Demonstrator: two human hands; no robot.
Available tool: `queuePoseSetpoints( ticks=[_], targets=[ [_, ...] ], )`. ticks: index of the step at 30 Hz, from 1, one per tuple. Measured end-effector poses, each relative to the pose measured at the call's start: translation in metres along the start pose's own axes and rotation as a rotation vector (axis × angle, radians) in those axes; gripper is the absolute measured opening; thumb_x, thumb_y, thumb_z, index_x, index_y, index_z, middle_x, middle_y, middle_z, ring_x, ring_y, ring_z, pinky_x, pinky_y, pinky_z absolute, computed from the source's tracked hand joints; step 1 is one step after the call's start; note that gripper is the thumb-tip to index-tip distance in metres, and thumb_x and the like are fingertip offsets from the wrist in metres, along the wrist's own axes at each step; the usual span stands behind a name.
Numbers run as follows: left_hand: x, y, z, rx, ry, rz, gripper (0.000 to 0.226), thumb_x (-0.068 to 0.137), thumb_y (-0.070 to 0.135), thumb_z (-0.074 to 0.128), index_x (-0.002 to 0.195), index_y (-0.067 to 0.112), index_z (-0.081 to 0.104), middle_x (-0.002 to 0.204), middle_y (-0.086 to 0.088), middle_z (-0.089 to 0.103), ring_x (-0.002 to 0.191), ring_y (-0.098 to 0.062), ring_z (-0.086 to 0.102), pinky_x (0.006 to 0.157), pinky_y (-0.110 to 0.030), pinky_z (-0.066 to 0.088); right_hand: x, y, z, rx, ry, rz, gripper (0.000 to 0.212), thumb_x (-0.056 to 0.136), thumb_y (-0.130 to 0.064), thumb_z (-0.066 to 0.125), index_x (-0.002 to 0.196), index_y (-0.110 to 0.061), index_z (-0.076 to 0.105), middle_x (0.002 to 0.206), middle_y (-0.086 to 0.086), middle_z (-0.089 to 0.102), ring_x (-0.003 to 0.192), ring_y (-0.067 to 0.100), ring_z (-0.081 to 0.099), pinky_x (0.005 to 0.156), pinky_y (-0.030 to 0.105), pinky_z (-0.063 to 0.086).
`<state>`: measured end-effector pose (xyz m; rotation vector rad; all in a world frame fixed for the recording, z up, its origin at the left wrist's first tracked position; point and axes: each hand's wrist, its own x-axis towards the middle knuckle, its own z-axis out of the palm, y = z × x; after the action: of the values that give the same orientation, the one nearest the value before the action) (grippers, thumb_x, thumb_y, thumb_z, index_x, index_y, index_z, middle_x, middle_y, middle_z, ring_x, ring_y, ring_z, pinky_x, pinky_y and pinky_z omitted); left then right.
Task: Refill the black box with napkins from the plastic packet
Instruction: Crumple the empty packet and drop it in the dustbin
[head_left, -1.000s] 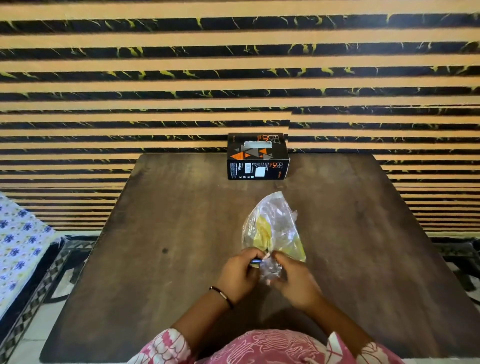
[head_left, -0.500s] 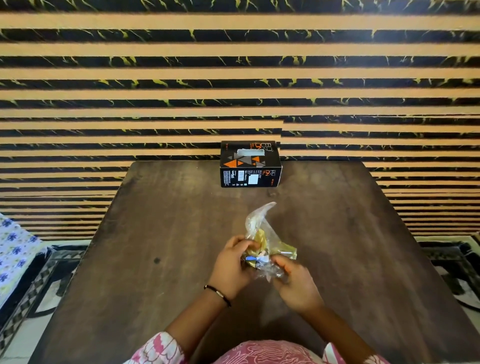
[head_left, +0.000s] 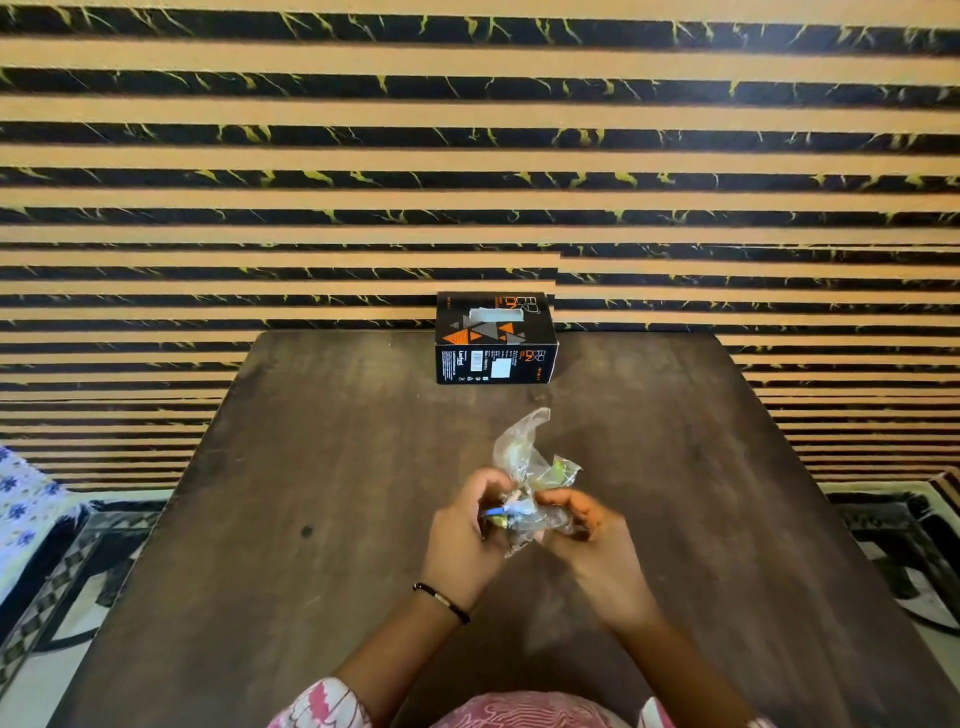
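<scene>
A black box (head_left: 496, 338) with orange and grey triangles stands at the far edge of the dark wooden table (head_left: 311, 467), a white slot on its top. Nearer to me, both hands hold a crumpled clear plastic packet (head_left: 527, 457) with yellow and blue print just above the table's middle. My left hand (head_left: 462, 535) pinches the packet's lower left end. My right hand (head_left: 592, 540) grips its lower right part. The packet's upper flap sticks up free. No napkin shows clearly inside the crumpled plastic.
A striped black and tan wall (head_left: 467, 156) rises right behind the table. A blue flowered cloth (head_left: 26, 514) lies at the left, and a patterned rug (head_left: 904, 540) covers the floor on the right. A dark spot (head_left: 306, 531) marks the tabletop left of my hands.
The packet was a full, spread bag a second ago; now it is squeezed into a small crumpled bundle between both hands. The view has tilted up slightly.
</scene>
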<state>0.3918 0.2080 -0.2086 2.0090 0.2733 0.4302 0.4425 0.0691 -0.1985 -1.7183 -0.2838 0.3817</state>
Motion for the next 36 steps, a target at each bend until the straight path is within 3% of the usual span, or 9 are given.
queuePoseSetpoints(
  ticks=[3,6,9,14,20,23,27,32,36],
  targets=[
    [-0.001,0.0,0.0,0.004,-0.036,0.011,0.072,0.068,-0.004,0.062,0.113,0.049,0.042,0.081,0.01,0.067,0.072,-0.003,0.063,0.064,-0.01,0.045,0.001,0.004,-0.001,-0.053,0.042,-0.024,0.042,0.072,0.015,0.062,0.082,-0.026,0.068,0.088,-0.006,0.074,0.084,0.009,0.068,0.081,0.025,0.053],
    [0.002,-0.003,0.003,0.055,-0.078,0.073,0.076,0.067,-0.006,0.062,0.125,0.041,0.047,0.11,0.007,0.066,0.095,-0.002,0.06,0.081,-0.003,0.042,0.0,0.007,-0.003,-0.119,0.037,-0.039,0.048,0.071,0.013,0.061,0.082,-0.033,0.069,0.092,-0.015,0.074,0.081,0.021,0.068,0.079,0.035,0.053],
    [0.005,-0.001,0.006,0.083,-0.044,0.086,0.066,0.063,-0.013,0.058,0.114,0.028,0.06,0.108,0.002,0.055,0.094,-0.001,0.056,0.081,0.001,0.037,-0.002,0.005,-0.002,-0.125,-0.008,-0.059,0.046,0.073,0.009,0.063,0.089,-0.033,0.067,0.098,-0.013,0.072,0.084,0.033,0.066,0.078,0.041,0.054],
    [0.011,-0.007,0.005,0.074,0.054,0.11,0.035,0.06,-0.014,0.061,0.085,0.01,0.067,0.113,0.005,0.051,0.104,0.015,0.047,0.081,0.001,0.036,-0.002,-0.004,0.002,0.13,-0.018,-0.009,0.045,0.07,0.01,0.071,0.103,-0.02,0.063,0.098,-0.002,0.072,0.09,0.011,0.068,0.078,0.022,0.053],
    [0.005,0.001,0.008,-0.095,0.047,0.07,0.019,0.059,0.02,0.068,0.063,0.024,0.051,0.096,0.016,0.064,0.085,0.002,0.06,0.067,-0.006,0.041,-0.002,-0.01,-0.001,0.262,-0.033,0.115,0.07,0.063,0.003,0.078,0.124,-0.017,0.051,0.11,0.001,0.069,0.103,0.016,0.066,0.093,0.034,0.052],
    [0.002,0.006,0.011,-0.162,0.053,0.009,0.025,0.055,0.027,0.072,0.059,0.027,0.048,0.075,0.011,0.067,0.068,0.0,0.059,0.059,-0.011,0.041,-0.003,-0.017,-0.008,0.271,-0.054,0.088,0.055,0.066,0.011,0.073,0.114,-0.013,0.06,0.106,0.006,0.071,0.098,0.017,0.067,0.088,0.028,0.053],
    [0.002,0.013,0.015,-0.236,-0.017,-0.074,0.038,0.062,0.001,0.077,0.077,0.022,0.049,0.067,0.019,0.064,0.059,0.004,0.055,0.056,-0.014,0.043,-0.007,-0.02,-0.014,0.25,0.015,0.038,0.041,0.067,0.017,0.068,0.1,-0.009,0.065,0.093,0.006,0.074,0.087,0.018,0.068,0.081,0.028,0.054],
    [0.006,0.012,0.025,-0.421,-0.104,-0.198,0.091,0.055,0.004,0.084,0.129,0.023,0.033,0.065,0.013,0.066,0.066,-0.003,0.061,0.072,-0.018,0.048,-0.017,-0.023,-0.015,0.212,0.147,-0.014,0.034,0.07,0.016,0.065,0.096,-0.007,0.069,0.094,0.012,0.074,0.087,0.023,0.07,0.081,0.035,0.056],
    [0.011,0.013,0.031,-0.695,-0.241,-0.339,0.066,0.053,-0.022,0.074,0.11,0.004,0.055,0.068,0.009,0.073,0.067,-0.002,0.066,0.063,-0.016,0.053,-0.029,-0.019,-0.019,0.243,0.213,-0.034,0.031,0.07,0.015,0.066,0.095,-0.003,0.069,0.094,0.017,0.074,0.091,0.035,0.069,0.082,0.045,0.056]
  ],
)
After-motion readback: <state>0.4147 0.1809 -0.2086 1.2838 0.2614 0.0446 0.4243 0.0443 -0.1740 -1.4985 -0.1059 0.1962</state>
